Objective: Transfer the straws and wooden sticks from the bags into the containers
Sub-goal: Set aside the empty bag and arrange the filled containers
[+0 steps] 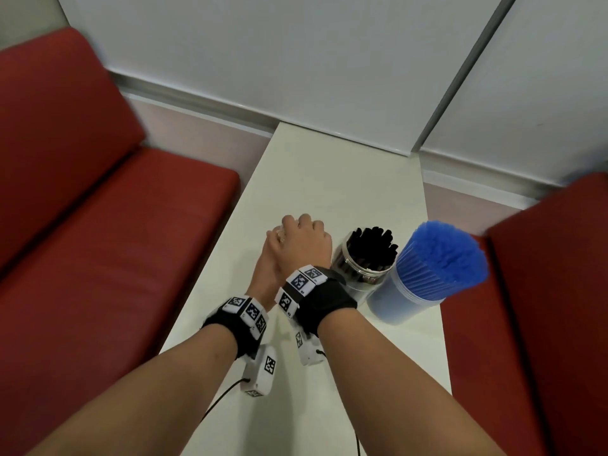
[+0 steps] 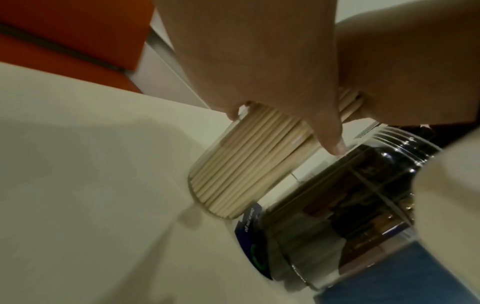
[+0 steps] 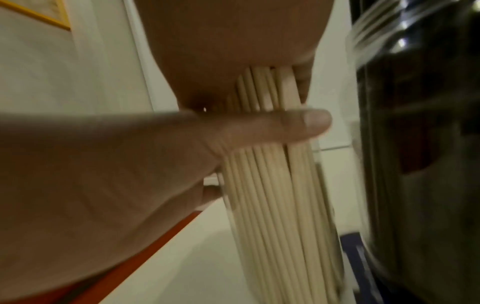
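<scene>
Hiding wooden sticks (image 2: 241,164) overhead: both hands (image 1: 296,245)

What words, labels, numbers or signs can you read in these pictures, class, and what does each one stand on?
Blue label on the clear jar of black straws: white lettering, too blurred to read.
Square markers on the wrist bands: black-and-white code patterns, no words; tiny print beside them is too small to read.
Wooden sticks and blue straws: no text.
</scene>
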A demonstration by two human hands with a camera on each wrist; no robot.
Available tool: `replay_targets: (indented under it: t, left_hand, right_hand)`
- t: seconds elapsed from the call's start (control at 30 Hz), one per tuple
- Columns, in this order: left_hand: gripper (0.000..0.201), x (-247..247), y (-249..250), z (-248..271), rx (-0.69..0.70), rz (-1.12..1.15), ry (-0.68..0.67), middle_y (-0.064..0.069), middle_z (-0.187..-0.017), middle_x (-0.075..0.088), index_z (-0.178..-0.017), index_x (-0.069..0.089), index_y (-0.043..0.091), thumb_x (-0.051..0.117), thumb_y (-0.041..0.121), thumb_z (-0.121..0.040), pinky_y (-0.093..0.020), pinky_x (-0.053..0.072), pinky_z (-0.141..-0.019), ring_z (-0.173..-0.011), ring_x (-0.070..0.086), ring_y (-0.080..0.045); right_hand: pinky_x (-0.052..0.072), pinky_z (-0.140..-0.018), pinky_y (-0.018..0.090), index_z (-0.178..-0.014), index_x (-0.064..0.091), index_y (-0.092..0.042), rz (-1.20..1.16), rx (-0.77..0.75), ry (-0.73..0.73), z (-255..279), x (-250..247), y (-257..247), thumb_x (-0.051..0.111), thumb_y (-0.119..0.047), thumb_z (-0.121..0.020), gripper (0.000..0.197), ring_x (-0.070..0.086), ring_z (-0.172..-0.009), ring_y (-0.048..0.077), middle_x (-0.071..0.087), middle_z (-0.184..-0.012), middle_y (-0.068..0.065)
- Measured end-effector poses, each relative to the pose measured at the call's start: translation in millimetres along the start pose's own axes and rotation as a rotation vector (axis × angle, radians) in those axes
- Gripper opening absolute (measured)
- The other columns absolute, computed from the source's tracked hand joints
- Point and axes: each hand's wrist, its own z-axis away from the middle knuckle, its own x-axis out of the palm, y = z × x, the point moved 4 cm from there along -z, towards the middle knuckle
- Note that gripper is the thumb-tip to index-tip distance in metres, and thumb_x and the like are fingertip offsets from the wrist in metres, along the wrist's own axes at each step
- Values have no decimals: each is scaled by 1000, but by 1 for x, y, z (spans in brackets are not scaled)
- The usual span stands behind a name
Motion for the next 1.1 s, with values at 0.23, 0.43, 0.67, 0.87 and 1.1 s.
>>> replay_targets:
  t: [0.23, 0.43, 0.67, 0.87, 1.1]
  left_hand:
    - [79, -3, -17, -14, 53, -273, -100, 13, -112, 59, -130, 42, 26, 72, 52, -62, -18, 50, -78, -101, 60, -4]
    - [110, -7, -29, -14, -108, -189, -126, 18, -125, 56, -135, 31, 41, 91, 59, -44, -29, 51, -92, -115, 56, -3]
    - [23, -2, -13, -14, 45, -113, -145, 28, -102, 66, -113, 51, 45, 59, 42, -92, -4, 47, -73, -97, 62, 5]
    - [67, -6, -29, -19, -32, -198, -161, 14, -113, 63, -124, 49, 30, 81, 40, -66, -16, 51, -85, -103, 63, 3]
    - [60, -3, -27, -18, 100, -354, -195, 13, -117, 64, -131, 44, 26, 77, 29, -81, -18, 53, -82, -107, 61, -4]
  right_hand:
    - [39, -88, 39, -98, 71, -18, -123, -263, -134, -19, -27, 8, 62, -29, -91, 16, 53, -102, 23, 64, -100, -1]
    - [24, -111, 43, -67, 72, -25, -598, -220, -47, -28, -94, 12, 58, -14, -84, 24, 57, -117, 7, 71, -108, -15]
    - [34, -113, 47, -131, 59, -26, -163, 136, -155, 1, -21, -2, 49, -45, -95, 42, 43, -133, 31, 52, -140, 5]
    - [27, -118, 45, -65, 69, -26, -591, -70, -118, -12, -27, 7, 52, -10, -74, 25, 61, -95, 9, 70, -83, -12]
    - [11, -127, 45, -142, 52, -13, -344, -124, -57, 1, -31, 10, 40, -14, -100, 44, 21, -153, 17, 39, -159, 6]
